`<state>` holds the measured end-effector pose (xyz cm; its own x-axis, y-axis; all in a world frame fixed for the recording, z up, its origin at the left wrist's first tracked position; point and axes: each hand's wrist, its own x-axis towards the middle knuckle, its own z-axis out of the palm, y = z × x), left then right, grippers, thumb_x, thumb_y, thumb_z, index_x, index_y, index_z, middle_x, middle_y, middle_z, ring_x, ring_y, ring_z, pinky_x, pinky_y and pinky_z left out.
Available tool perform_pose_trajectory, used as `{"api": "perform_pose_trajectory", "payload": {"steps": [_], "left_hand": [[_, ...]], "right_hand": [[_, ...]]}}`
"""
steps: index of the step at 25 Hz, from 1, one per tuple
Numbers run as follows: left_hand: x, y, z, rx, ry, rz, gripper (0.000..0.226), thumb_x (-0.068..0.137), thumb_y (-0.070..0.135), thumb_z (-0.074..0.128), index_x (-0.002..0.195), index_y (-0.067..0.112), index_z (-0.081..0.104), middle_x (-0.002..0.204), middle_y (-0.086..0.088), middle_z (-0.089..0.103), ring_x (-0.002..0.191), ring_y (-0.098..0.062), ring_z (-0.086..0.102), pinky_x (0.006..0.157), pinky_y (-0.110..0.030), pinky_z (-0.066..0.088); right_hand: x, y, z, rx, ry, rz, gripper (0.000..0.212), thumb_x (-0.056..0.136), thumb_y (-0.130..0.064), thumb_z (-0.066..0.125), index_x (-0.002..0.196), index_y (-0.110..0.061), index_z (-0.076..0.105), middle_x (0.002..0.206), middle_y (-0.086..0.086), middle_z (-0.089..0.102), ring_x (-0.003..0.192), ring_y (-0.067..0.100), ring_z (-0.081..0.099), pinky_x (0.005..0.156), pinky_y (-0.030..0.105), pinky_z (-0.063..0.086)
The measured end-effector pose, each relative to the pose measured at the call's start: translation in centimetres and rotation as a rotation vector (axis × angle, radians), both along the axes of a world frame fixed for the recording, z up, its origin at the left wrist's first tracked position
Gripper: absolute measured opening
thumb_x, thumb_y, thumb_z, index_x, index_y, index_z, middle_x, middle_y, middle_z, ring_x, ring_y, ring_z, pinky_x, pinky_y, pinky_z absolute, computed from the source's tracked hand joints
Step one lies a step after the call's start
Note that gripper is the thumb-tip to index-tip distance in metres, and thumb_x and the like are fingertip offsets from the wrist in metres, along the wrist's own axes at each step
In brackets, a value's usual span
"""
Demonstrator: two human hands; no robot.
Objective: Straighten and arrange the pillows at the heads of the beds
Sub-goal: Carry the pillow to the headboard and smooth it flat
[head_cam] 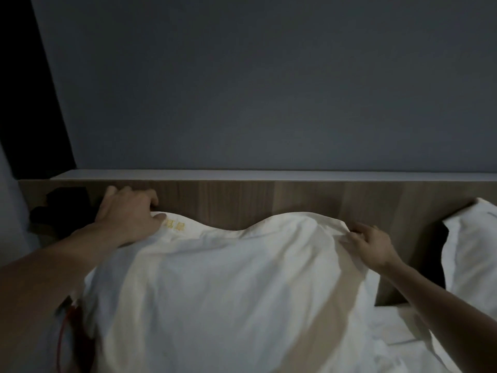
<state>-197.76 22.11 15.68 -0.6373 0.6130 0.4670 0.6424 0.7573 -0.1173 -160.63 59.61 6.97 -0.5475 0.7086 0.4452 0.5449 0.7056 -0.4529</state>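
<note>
A large white pillow (228, 278) with small yellow embroidery near its top left corner leans against the wooden headboard (242, 200). My left hand (129, 214) grips the pillow's top left corner, fingers curled over the edge behind it. My right hand (368, 243) pinches the fabric at the pillow's top right corner. A second white pillow (473, 251) stands against the headboard at the far right, apart from the first.
A white ledge (269, 175) tops the headboard below a grey wall. A dark gap separates the two pillows. Dark objects (61, 208) sit at the left end by the headboard. A red cord (63, 337) hangs at lower left. Rumpled white bedding (403, 343) lies at lower right.
</note>
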Motion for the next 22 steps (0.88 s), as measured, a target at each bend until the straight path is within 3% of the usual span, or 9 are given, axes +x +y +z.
{"api": "perform_pose_trajectory", "payload": {"steps": [6,8,10,12,14,18,22], "left_hand": [[1.4,1.4,0.6,-0.178,0.010,-0.073,0.027,0.090,0.058,0.062,0.093,0.035,0.075,0.103,0.016,0.069,0.105,-0.013,0.059,0.093,-0.037,0.032],[1.4,1.2,0.7,-0.157,0.057,-0.025,0.025,0.093,0.054,0.060,0.094,0.034,0.076,0.104,0.014,0.070,0.104,-0.013,0.062,0.094,-0.037,0.034],[1.4,0.8,1.0,-0.069,0.077,0.017,0.026,0.096,0.051,0.057,0.095,0.034,0.077,0.100,0.012,0.072,0.099,-0.015,0.065,0.094,-0.037,0.036],[1.3,0.6,1.3,0.029,0.064,0.014,0.024,0.096,0.046,0.059,0.094,0.032,0.078,0.098,0.008,0.073,0.095,-0.018,0.067,0.093,-0.037,0.037],[1.2,0.6,1.4,0.082,0.063,0.002,0.023,0.097,0.043,0.060,0.092,0.030,0.078,0.099,0.003,0.071,0.093,-0.023,0.068,0.090,-0.037,0.038],[0.7,0.4,1.4,0.143,0.071,0.007,0.026,0.099,0.043,0.058,0.089,0.028,0.077,0.097,0.000,0.067,0.090,-0.025,0.067,0.086,-0.038,0.038],[1.2,1.1,0.6,0.069,0.001,0.029,0.024,0.100,0.045,0.055,0.096,0.029,0.073,0.102,0.001,0.072,0.098,-0.023,0.067,0.085,-0.037,0.038]], "right_hand": [[-0.2,1.0,1.4,-0.034,-0.258,0.021,0.026,0.089,-0.050,0.064,0.077,-0.028,0.067,0.070,-0.010,0.067,0.067,0.015,0.066,0.058,0.033,0.048],[-0.3,1.0,2.1,-0.015,-0.256,-0.040,0.023,0.094,-0.043,0.065,0.077,-0.028,0.068,0.068,-0.009,0.067,0.063,0.012,0.066,0.054,0.034,0.053],[-0.1,0.9,3.2,0.014,-0.185,-0.110,0.023,0.097,-0.042,0.063,0.077,-0.031,0.065,0.068,-0.010,0.065,0.063,0.012,0.064,0.049,0.030,0.045],[-0.1,1.0,3.9,0.079,-0.104,-0.166,0.027,0.099,-0.043,0.061,0.077,-0.030,0.070,0.069,-0.010,0.066,0.066,0.016,0.065,0.050,0.026,0.039],[-0.7,1.0,4.6,0.145,-0.044,-0.208,0.026,0.100,-0.041,0.059,0.095,-0.028,0.081,0.079,-0.008,0.069,0.071,0.018,0.066,0.053,0.026,0.045],[-2.6,1.0,6.2,0.163,0.091,-0.272,0.026,0.098,-0.038,0.060,0.114,-0.032,0.080,0.105,0.005,0.064,0.093,0.034,0.065,0.074,0.036,0.048],[-3.6,1.0,3.8,0.048,-0.006,-0.320,0.031,0.098,-0.046,0.062,0.116,-0.029,0.079,0.116,0.008,0.061,0.095,0.038,0.067,0.078,0.038,0.053]]}}
